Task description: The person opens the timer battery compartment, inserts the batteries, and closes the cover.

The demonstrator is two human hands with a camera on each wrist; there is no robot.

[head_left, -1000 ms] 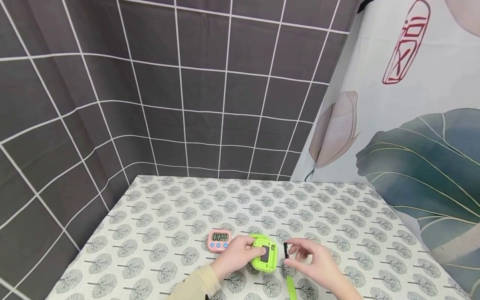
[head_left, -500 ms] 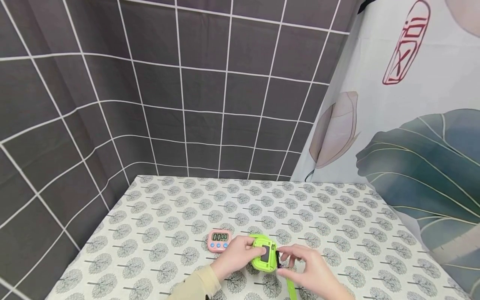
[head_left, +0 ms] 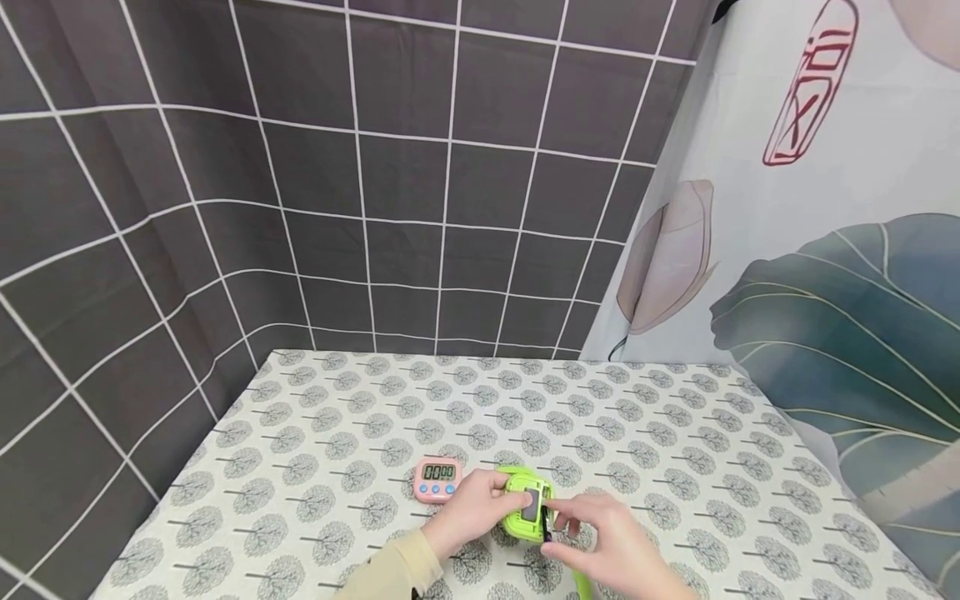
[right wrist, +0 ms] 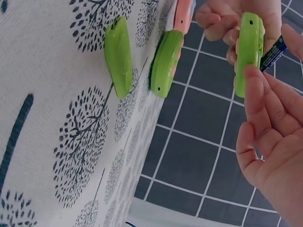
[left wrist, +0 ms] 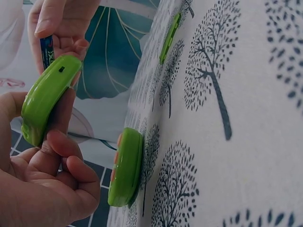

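My left hand (head_left: pixel 474 507) grips a green timer (left wrist: pixel 49 101) raised off the table, its back turned up, the thumb lying on a dark square patch there. A slim battery slot runs along the timer's right side. My right hand (head_left: pixel 611 542) pinches a dark AAA-sized battery (right wrist: pixel 274 54) between thumb and fingers. In the right wrist view the battery stands tilted, its lower end against the timer's back; from the head it overlaps the slot. Right fingertips touch the timer's edge. A loose green cover (right wrist: pixel 119 56) lies on the cloth near my right hand.
A pink timer (head_left: pixel 438 480) with blue buttons and a lit-up "00 00" display lies left of my hands. Another green timer (left wrist: pixel 125 168) rests on the tree-print tablecloth (head_left: pixel 360 417) under the held one. A dark grid curtain (head_left: pixel 405 175) hangs behind the table.
My right hand has moved left, bringing the battery from beside the timer onto the slot side of its back. My left hand keeps its hold, nearly still.
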